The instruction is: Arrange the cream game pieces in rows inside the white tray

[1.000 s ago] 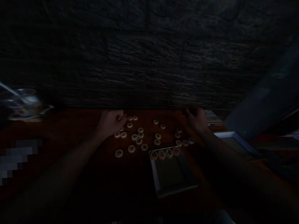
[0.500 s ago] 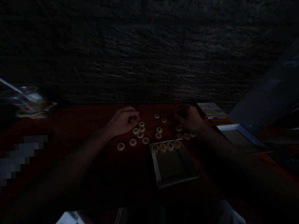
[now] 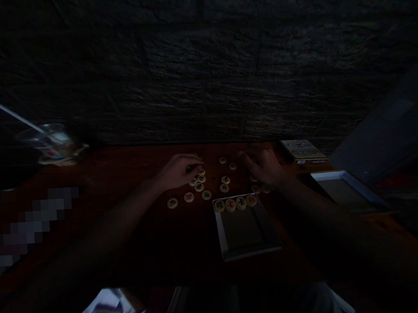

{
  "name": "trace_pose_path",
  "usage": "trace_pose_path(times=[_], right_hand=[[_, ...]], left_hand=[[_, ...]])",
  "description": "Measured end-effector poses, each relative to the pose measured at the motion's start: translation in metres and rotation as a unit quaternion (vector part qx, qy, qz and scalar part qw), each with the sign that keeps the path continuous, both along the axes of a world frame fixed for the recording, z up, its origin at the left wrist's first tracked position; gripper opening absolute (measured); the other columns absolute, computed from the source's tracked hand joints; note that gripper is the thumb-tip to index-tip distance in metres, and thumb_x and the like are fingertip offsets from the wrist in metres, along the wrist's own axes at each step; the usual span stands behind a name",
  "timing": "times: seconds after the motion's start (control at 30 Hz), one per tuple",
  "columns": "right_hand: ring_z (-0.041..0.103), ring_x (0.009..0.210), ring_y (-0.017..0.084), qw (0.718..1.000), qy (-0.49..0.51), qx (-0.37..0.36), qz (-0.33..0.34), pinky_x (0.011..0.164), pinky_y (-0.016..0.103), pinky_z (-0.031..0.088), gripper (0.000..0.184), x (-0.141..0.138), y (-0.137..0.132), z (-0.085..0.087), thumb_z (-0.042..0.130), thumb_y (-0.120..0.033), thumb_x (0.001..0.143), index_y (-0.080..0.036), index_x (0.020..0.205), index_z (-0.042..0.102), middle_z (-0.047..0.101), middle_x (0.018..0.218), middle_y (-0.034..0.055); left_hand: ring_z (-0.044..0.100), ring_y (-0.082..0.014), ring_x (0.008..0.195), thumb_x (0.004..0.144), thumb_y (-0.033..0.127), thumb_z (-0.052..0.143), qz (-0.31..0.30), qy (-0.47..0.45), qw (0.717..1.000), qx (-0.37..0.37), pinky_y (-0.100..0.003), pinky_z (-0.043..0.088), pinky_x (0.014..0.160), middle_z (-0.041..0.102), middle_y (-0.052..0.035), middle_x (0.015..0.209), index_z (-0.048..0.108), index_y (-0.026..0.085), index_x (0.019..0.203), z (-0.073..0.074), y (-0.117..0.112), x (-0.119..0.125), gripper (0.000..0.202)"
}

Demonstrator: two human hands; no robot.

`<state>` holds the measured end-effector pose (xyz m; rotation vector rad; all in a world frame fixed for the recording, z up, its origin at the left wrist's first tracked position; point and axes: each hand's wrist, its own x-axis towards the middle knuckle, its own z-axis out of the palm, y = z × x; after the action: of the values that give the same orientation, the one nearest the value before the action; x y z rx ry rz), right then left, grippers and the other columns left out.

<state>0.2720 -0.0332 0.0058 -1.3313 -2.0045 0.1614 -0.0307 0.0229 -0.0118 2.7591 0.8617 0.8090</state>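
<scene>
Round xiangqi pieces with red or black characters lie on the dark reddish wooden table. My left hand (image 3: 179,171) is curled, with thumb and fingertips close together beside a cluster of pieces (image 3: 199,187); whatever is inside the fingers is too dark to make out. On the right, my right hand (image 3: 265,166) hovers low over other pieces (image 3: 265,189), its thumb held apart from the fingers and no piece visible between them. Nearer me sits a shallow open box (image 3: 219,241), with a row of several pieces (image 3: 230,205) along its far side. Two pieces (image 3: 225,187) lie between my hands.
A printed box (image 3: 302,150) rests at the back right, with another shallow tray (image 3: 350,181) in front of it. A plastic cup (image 3: 57,142) with a straw stands at the far left. The stone wall (image 3: 204,81) rises behind the table.
The whole view has shifted slightly, moving most things a little to the right. My left fingertips have come closer together. My right thumb now stands further out from its fingers.
</scene>
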Motion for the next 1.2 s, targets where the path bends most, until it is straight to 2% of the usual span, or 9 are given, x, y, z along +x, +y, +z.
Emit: trace_pose_path(times=[0.13, 0.23, 0.33, 0.4, 0.63, 0.8, 1.03, 1.1, 1.2], right_hand=[[0.072, 0.079, 0.023, 1.000, -0.008, 0.024, -0.016, 0.073, 0.032, 0.049, 0.049, 0.001, 0.002, 0.002, 0.043, -0.052, 0.104, -0.018, 0.085, 0.074, 0.077, 0.086, 0.0096], [0.074, 0.084, 0.025, 0.999, 0.001, 0.037, -0.036, 0.074, 0.033, 0.051, 0.047, 0.004, 0.004, 0.002, 0.046, -0.051, 0.103, -0.017, 0.096, 0.077, 0.080, 0.093, 0.0116], [0.075, 0.083, 0.026, 0.998, 0.003, 0.035, -0.046, 0.073, 0.034, 0.054, 0.036, 0.008, 0.008, -0.001, 0.054, -0.042, 0.097, -0.018, 0.103, 0.079, 0.081, 0.098, 0.0123], [0.076, 0.082, 0.026, 0.999, -0.001, 0.033, -0.035, 0.073, 0.035, 0.056, 0.027, 0.011, 0.010, -0.002, 0.060, -0.033, 0.089, -0.019, 0.100, 0.080, 0.082, 0.098, 0.0110], [0.078, 0.086, 0.027, 0.999, -0.007, 0.036, -0.014, 0.078, 0.037, 0.060, 0.024, 0.013, 0.011, -0.003, 0.060, -0.027, 0.084, -0.021, 0.092, 0.082, 0.083, 0.099, 0.0096], [0.078, 0.089, 0.028, 0.999, -0.006, 0.039, -0.019, 0.081, 0.038, 0.059, 0.022, 0.009, 0.011, -0.003, 0.062, -0.025, 0.083, -0.021, 0.091, 0.082, 0.083, 0.102, 0.0100], [0.077, 0.088, 0.026, 0.999, -0.016, 0.029, -0.012, 0.080, 0.036, 0.060, 0.023, 0.008, 0.008, 0.000, 0.061, -0.022, 0.084, -0.020, 0.094, 0.082, 0.082, 0.102, 0.0095], [0.078, 0.089, 0.026, 1.000, -0.020, 0.023, -0.005, 0.080, 0.036, 0.060, 0.024, 0.009, 0.009, 0.000, 0.061, -0.022, 0.085, -0.020, 0.097, 0.082, 0.082, 0.104, 0.0102], [0.078, 0.089, 0.027, 1.000, -0.022, 0.016, -0.006, 0.080, 0.037, 0.061, 0.024, 0.010, 0.010, -0.002, 0.063, -0.022, 0.084, -0.020, 0.098, 0.082, 0.081, 0.106, 0.0102]], left_hand=[[0.076, -0.0239, 0.106, 0.098, 0.028, 0.052, 0.046, -0.029, 0.998, 0.010, -0.038, 0.058, 0.095, 0.080, -0.0106, 0.116, 0.078, 0.017, 0.112, 0.006, 0.006, -0.013, 0.032], [0.075, -0.0249, 0.103, 0.097, 0.025, 0.051, 0.114, -0.041, 0.992, 0.022, -0.040, 0.057, 0.095, 0.080, -0.0101, 0.112, 0.078, 0.017, 0.111, 0.010, 0.013, -0.026, 0.031], [0.074, -0.0271, 0.106, 0.094, 0.019, 0.049, 0.194, -0.057, 0.979, 0.026, -0.042, 0.055, 0.098, 0.079, -0.0124, 0.113, 0.077, 0.015, 0.111, 0.011, 0.020, -0.037, 0.033], [0.074, -0.0271, 0.107, 0.093, 0.018, 0.049, 0.215, -0.063, 0.974, 0.021, -0.042, 0.055, 0.099, 0.079, -0.0125, 0.115, 0.077, 0.016, 0.112, 0.011, 0.023, -0.042, 0.033], [0.075, -0.0226, 0.094, 0.091, 0.020, 0.059, 0.156, -0.019, 0.988, 0.005, -0.036, 0.056, 0.090, 0.081, -0.0064, 0.100, 0.080, 0.021, 0.096, 0.013, 0.018, -0.035, 0.022], [0.074, -0.0209, 0.091, 0.093, 0.022, 0.060, 0.070, -0.012, 0.997, 0.003, -0.034, 0.056, 0.084, 0.079, -0.0094, 0.102, 0.080, 0.018, 0.102, 0.015, 0.003, -0.019, 0.022], [0.073, -0.0233, 0.106, 0.093, 0.020, 0.062, -0.054, 0.000, 0.998, -0.044, -0.042, 0.055, 0.097, 0.077, -0.0094, 0.114, 0.080, 0.023, 0.109, 0.016, -0.008, -0.008, 0.025], [0.073, -0.0226, 0.107, 0.090, 0.016, 0.061, -0.054, -0.007, 0.997, -0.050, -0.042, 0.055, 0.098, 0.077, -0.0080, 0.114, 0.080, 0.025, 0.108, 0.015, -0.006, -0.009, 0.027], [0.074, -0.0222, 0.104, 0.087, 0.010, 0.058, 0.011, -0.021, 0.999, -0.037, -0.040, 0.057, 0.094, 0.078, -0.0086, 0.111, 0.080, 0.023, 0.108, 0.014, 0.001, -0.015, 0.033]])
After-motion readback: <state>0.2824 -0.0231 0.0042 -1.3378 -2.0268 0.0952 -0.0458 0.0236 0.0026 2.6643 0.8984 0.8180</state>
